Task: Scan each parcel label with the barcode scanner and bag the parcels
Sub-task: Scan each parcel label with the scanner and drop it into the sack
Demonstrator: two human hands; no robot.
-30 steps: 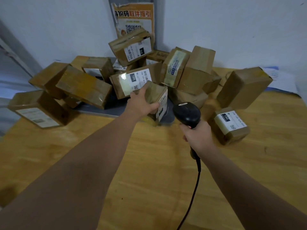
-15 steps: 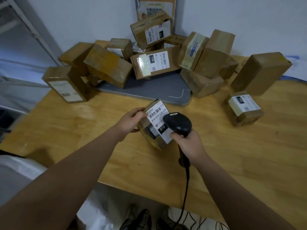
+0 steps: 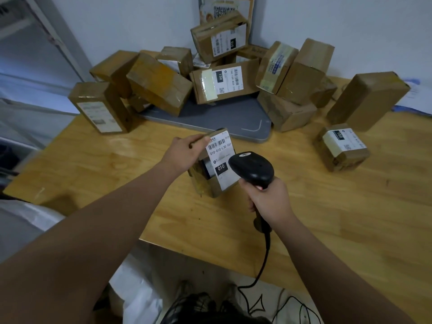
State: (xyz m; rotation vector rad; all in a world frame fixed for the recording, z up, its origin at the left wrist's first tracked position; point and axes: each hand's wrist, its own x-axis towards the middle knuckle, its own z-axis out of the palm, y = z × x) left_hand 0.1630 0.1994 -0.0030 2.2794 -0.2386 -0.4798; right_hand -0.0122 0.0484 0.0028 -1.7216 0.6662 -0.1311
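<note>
My left hand (image 3: 184,152) grips a small brown parcel (image 3: 211,183) by its top left edge, holding it above the wooden table (image 3: 327,206) with its white barcode label (image 3: 221,156) facing me. My right hand (image 3: 268,201) grips the handle of the black barcode scanner (image 3: 252,168). The scanner's head sits just right of the label's lower half, nearly touching the parcel. Its cable (image 3: 265,260) hangs off the table's front edge.
Several brown parcels are piled at the back around a grey scale pad (image 3: 210,118). One labelled parcel (image 3: 341,147) lies alone at the right, a large one (image 3: 367,99) behind it. White bag material (image 3: 28,220) lies below the table's left front edge.
My left hand lifted the parcel off the pile and brought it toward me, label up. The scanner in my right hand followed and now sits beside the label.
</note>
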